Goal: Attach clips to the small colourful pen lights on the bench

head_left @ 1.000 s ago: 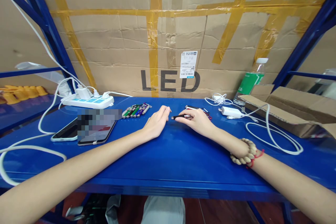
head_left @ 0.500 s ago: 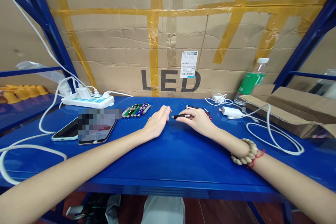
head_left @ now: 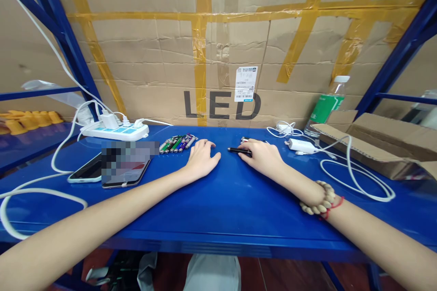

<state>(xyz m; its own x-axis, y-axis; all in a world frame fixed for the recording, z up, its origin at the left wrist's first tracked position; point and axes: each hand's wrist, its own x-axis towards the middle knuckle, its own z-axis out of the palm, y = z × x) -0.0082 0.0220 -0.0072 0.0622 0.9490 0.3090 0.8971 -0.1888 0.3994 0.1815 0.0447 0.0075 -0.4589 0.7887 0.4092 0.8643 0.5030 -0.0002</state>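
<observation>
Palm down on the blue shelf, my left hand has its thumb apart from its slightly bent fingers and holds nothing. Just left of it lies a row of slim metal keychain flashlights in green, blue, purple and silver. My right hand is closed on a black keychain flashlight, whose dark end points left out of the fingers. Behind that hand more of these slim pieces lie partly hidden. A strip of blue shelf separates the two hands.
Two phones lie at left before a white power strip. At right are a white charger with coiled cable, a green-labelled bottle and an open cardboard box. A large cardboard sheet stands behind.
My left hand has turned palm down and shifted slightly left, its thumb moving away from the fingers. My right hand has moved a little right with the black flashlight.
</observation>
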